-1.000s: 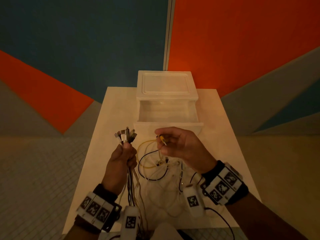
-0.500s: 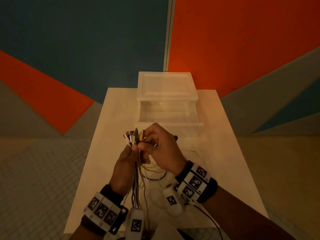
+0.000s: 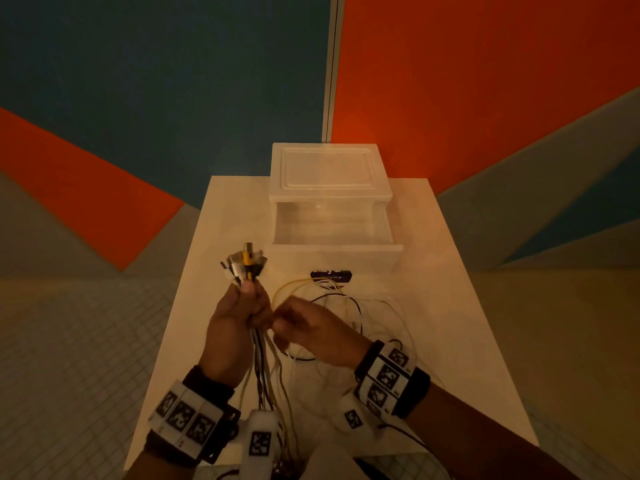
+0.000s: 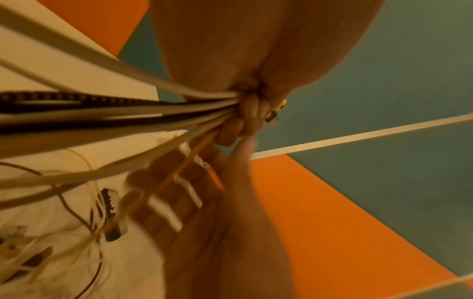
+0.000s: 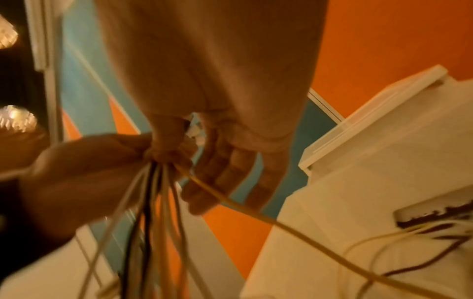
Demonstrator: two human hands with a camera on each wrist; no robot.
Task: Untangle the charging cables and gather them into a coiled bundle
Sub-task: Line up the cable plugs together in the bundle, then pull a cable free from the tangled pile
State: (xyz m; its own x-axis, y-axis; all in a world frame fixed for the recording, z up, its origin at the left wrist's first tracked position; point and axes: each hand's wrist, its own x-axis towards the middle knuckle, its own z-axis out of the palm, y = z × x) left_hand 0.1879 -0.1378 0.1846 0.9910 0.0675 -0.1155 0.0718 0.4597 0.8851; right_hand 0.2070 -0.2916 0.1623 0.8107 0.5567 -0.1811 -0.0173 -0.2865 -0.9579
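Observation:
My left hand grips a bunch of cables just below their plugs, which fan upward, one of them yellow. The strands hang down from that fist toward my body. My right hand is close beside it on the right, fingers curled around the yellow cable where it leaves the left hand. From there the yellow cable runs to the loose tangle of white, black and yellow cables lying on the white table. The right hand is blurred in the left wrist view.
A translucent white drawer box stands at the table's far end, its drawer pulled open toward me. A small dark-labelled object lies just in front of it. Tiled floor drops away on both sides of the narrow table.
The right hand carried the yellow plug into the left hand's bunch, then dropped from the plugs to the yellow cable beside the left fist. The left hand rose slightly.

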